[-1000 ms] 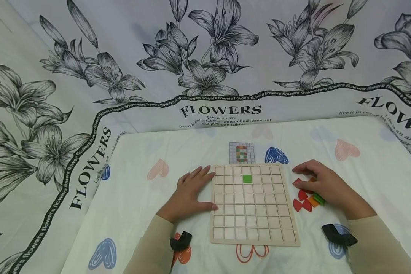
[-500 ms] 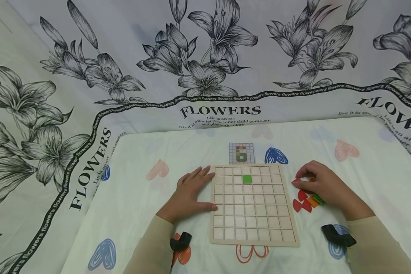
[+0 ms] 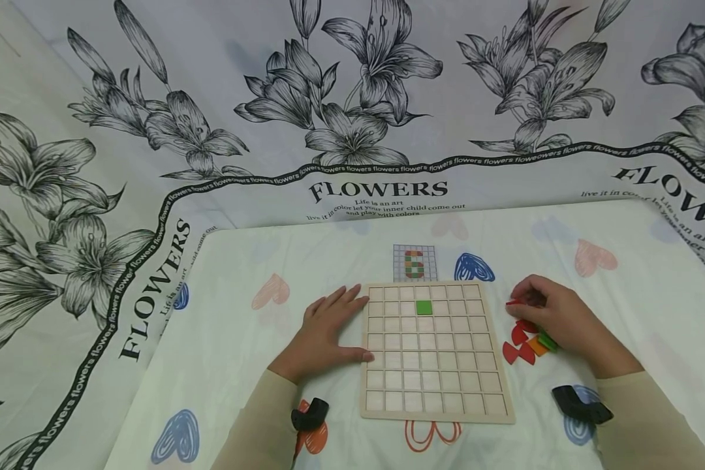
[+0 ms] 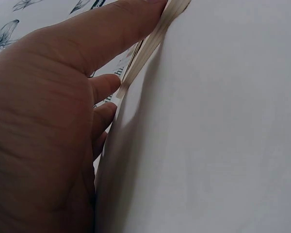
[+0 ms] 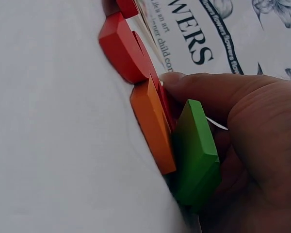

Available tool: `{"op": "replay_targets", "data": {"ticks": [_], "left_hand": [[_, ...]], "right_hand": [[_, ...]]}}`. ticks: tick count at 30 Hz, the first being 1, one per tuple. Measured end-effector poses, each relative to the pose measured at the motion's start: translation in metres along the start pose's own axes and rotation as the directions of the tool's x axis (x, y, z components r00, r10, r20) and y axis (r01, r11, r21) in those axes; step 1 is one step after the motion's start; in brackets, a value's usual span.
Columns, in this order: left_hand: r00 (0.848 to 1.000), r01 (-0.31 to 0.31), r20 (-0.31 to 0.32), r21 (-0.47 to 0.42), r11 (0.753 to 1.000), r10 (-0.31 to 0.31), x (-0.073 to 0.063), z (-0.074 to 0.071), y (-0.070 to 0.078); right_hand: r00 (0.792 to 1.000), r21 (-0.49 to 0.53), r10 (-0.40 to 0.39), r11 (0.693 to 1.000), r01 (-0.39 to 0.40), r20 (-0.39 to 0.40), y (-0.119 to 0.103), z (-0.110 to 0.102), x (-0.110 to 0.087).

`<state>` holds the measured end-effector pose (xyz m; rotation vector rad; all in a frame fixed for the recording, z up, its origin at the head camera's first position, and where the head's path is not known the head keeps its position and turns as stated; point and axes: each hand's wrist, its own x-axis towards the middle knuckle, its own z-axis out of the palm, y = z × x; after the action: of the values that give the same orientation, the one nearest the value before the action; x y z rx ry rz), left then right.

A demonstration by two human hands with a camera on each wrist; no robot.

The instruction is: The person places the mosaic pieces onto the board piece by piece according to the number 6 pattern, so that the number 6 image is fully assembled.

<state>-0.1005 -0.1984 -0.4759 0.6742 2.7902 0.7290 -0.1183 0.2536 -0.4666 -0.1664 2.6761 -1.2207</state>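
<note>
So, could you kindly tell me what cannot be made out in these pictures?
- Head view: the full shape of the held red piece, mostly covered by the right hand.
- Head view: the exact coloured shapes on the pattern card, too small.
- Left wrist view: most of the board, cut off by the top edge and hidden by the left hand.
- Right wrist view: the topmost red piece, cut off by the top edge.

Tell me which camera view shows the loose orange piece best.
The right wrist view: the orange piece appears large there, between red pieces and green pieces, with its long side plain. The head view shows it only small, near the right hand; the left wrist view doesn't show it.
</note>
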Motion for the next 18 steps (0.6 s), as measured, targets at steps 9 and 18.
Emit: {"op": "replay_targets", "data": {"ticks": [9,18], "left_hand": [[1.0,-0.018,-0.007,0.003,1.0,0.018,-0.0003,-0.0005,-0.0008],[1.0,-0.015,-0.004,0.001,1.0,0.015,-0.0003,-0.0008,-0.0008]], "right_hand": [[1.0,-0.027,0.003,1.0,-0.004,-0.02,-0.0011,-0.0012,-0.0011],[0.998,-0.014,-0.006,1.0,0.005,-0.07,-0.0032,-0.0008,-0.001]]}}
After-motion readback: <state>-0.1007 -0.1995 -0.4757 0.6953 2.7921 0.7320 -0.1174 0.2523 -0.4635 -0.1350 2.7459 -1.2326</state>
